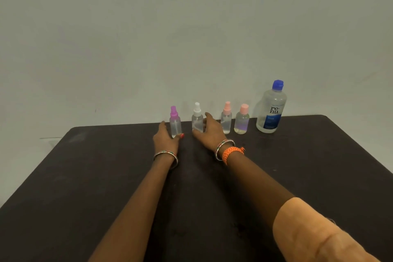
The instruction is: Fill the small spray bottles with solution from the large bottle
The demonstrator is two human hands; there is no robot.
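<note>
Spray bottles stand in a row along the far edge of the dark table [85,176]: a purple-capped spray bottle [175,122], a white-capped spray bottle [197,119], a pink-capped spray bottle [226,119] and a small pink-lidded bottle [242,120], with the large renu solution bottle [271,110] at the right end, toward the far right corner, its blue cap on.

The left hand [167,137] cups the base of the purple-capped bottle, thumb on one side and fingers reaching past the other — loosely curled round it, touching it at least at the thumb. The right hand [209,131] reaches to the white-capped bottle, fingers spread round its lower body; whether the grip has closed cannot be told.

Clear thin plastic, these small bottles look light and top-heavy under their pump heads, so they would likely tip at a nudge. Taking each by the body, low down, seems safest, and the cap must twist off. The large bottle appears mostly full — heavier, smooth-sided, best held round its labelled middle.
</note>
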